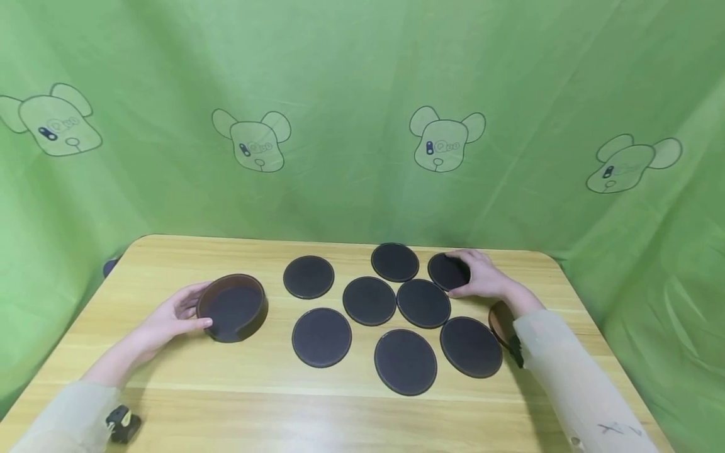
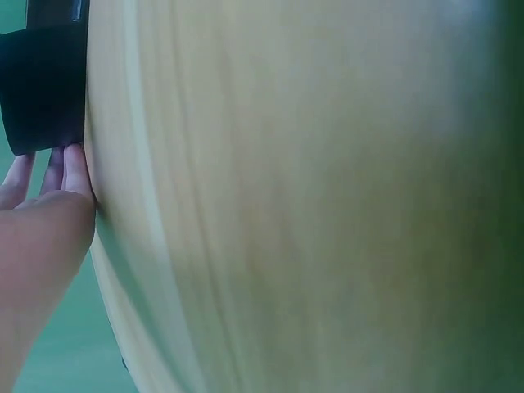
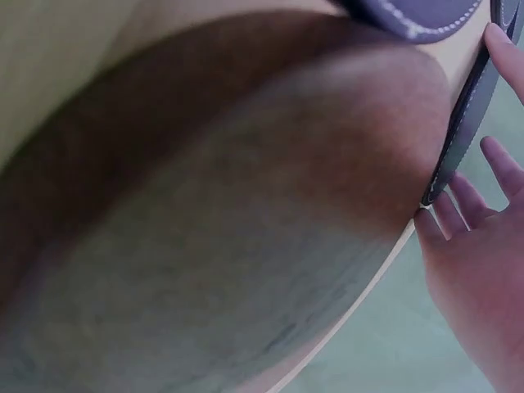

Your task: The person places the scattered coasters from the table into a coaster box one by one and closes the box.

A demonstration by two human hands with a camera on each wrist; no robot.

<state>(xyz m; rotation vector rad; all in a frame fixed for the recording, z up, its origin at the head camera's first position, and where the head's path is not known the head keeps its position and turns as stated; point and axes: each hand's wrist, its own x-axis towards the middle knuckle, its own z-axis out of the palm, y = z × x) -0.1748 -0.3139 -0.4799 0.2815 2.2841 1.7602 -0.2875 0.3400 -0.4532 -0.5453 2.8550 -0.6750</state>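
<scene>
In the head view my left hand (image 1: 170,318) grips a round, dark brown coaster holder (image 1: 257,321) at the table's left, thumb at its near rim and fingers at its outer side. The left wrist view shows the fingers against the holder's dark wall (image 2: 45,90). At the back right, my right hand (image 1: 484,275) holds a round black coaster (image 1: 444,270) between thumb and fingers, at its edge. In the right wrist view, fingertips touch the stitched rim of that coaster (image 3: 465,123). Several similar coasters (image 1: 369,301) lie flat between the hands.
A brown-faced disc (image 1: 500,321) sits under the right forearm, partly hidden by the sleeve; it fills much of the right wrist view. Green curtains (image 1: 351,189) with printed bear heads stand behind and beside the wooden table (image 1: 238,402).
</scene>
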